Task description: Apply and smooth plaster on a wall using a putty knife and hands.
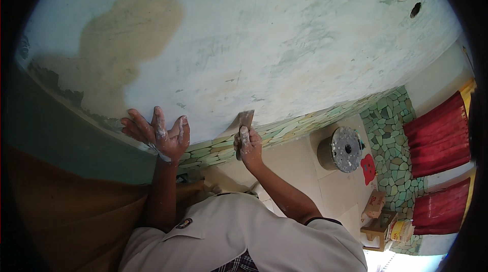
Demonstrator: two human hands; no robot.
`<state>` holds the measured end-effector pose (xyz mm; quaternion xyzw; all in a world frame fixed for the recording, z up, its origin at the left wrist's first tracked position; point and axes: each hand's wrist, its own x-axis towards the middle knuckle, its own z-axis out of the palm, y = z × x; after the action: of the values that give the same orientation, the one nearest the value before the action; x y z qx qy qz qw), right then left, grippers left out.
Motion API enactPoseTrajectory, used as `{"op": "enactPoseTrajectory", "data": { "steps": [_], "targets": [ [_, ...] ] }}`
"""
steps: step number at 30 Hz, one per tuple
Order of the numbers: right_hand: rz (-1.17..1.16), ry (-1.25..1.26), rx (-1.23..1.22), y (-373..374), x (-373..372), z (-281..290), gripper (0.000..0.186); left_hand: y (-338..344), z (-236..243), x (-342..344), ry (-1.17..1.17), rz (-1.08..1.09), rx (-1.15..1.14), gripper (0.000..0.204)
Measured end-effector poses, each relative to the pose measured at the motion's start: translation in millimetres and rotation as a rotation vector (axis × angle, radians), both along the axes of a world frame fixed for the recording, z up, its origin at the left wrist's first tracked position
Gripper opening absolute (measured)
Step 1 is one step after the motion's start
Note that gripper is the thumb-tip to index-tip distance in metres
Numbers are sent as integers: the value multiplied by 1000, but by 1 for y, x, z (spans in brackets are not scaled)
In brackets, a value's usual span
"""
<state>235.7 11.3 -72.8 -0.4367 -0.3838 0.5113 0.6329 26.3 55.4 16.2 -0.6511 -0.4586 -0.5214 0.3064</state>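
Note:
A whitish plastered wall (284,38) fills the upper view, with greenish streaks, a tan patch and two dark holes at top right. My left hand (160,134) is open at the wall's lower left, fingers spread, smeared with white paste; whether it touches the wall I cannot tell. My right hand (250,147) grips a putty knife (246,117), its blade pointing up at or near the wall's lower part, above a band of green stone tiles (315,123). White paste also marks my right thumb.
A speckled grey cylindrical object (337,155) and a red shaped mat (368,170) are on the beige tiled floor (295,170). Red curtains (437,134), a cardboard box (375,203) and a wooden stool-like piece (376,239) are at right. Brown cloth (76,201) hangs at lower left.

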Motion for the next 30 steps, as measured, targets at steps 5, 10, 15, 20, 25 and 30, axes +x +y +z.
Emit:
{"op": "enactPoseTrajectory", "data": {
  "steps": [5,10,15,20,25,30],
  "targets": [
    [-40,51,94,11,-4,27,30,-1,0,-1,0,-5,-6,66],
    [-19,-205,-177,-34,17,-75,32,-1,0,-1,4,-1,8,65],
    [13,33,-363,-81,34,-105,34,-3,-2,3,-39,-24,-66,70],
    [-103,141,-354,-91,50,-99,34,-8,-10,54,-106,-50,-160,86],
    [-134,108,-349,-99,66,-92,37,-5,-29,105,-148,-99,-217,99],
    [-162,122,-320,-107,85,-86,37,-1,-37,122,-175,-78,-227,107]
  ]
}}
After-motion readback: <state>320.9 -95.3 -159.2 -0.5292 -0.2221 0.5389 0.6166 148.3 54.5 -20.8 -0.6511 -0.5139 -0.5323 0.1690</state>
